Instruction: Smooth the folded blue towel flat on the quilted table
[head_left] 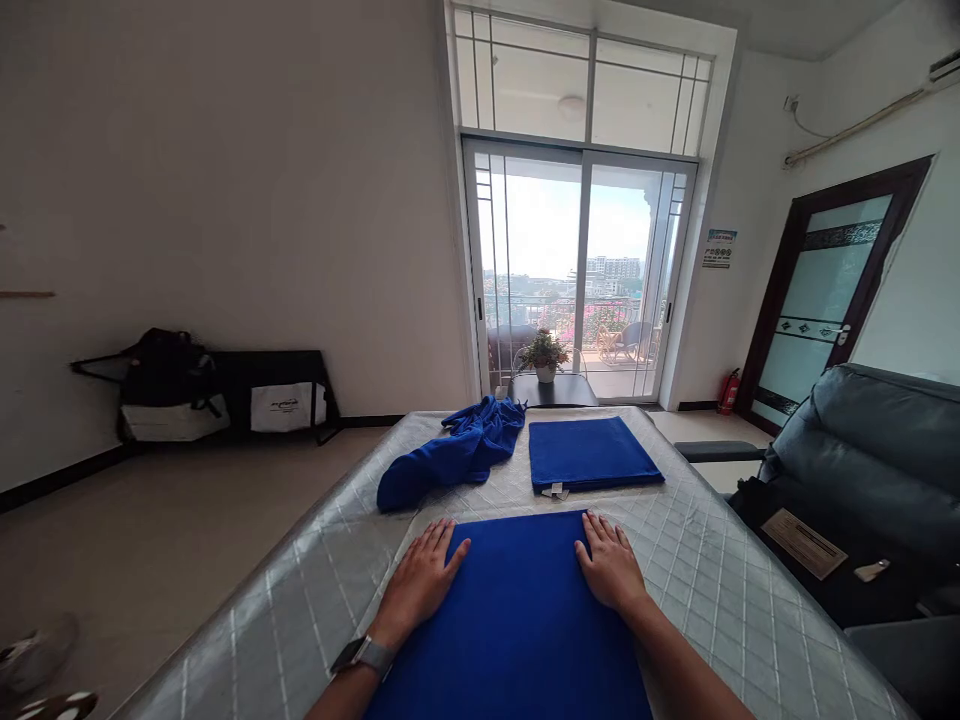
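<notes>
A blue cloth (517, 620) lies flat and smooth on the quilted silver-grey surface (720, 600), running toward me past the bottom of the view. My left hand (425, 575) rests flat at its far left corner, fingers stretched forward; a watch is on that wrist. At the far right corner lies my right hand (609, 562), its fingers also extended and the thumb on the cloth. Beyond them, a folded blue cloth (592, 452) with a white tag at its near edge lies on the right. A crumpled blue cloth (457, 452) is heaped to its left.
A potted plant (545, 352) stands on a dark chair behind the far edge, before glass sliding doors. A dark armchair (877, 450) is at the right, with a bag on it. Along the left wall stands a black bench (240, 375) with bags.
</notes>
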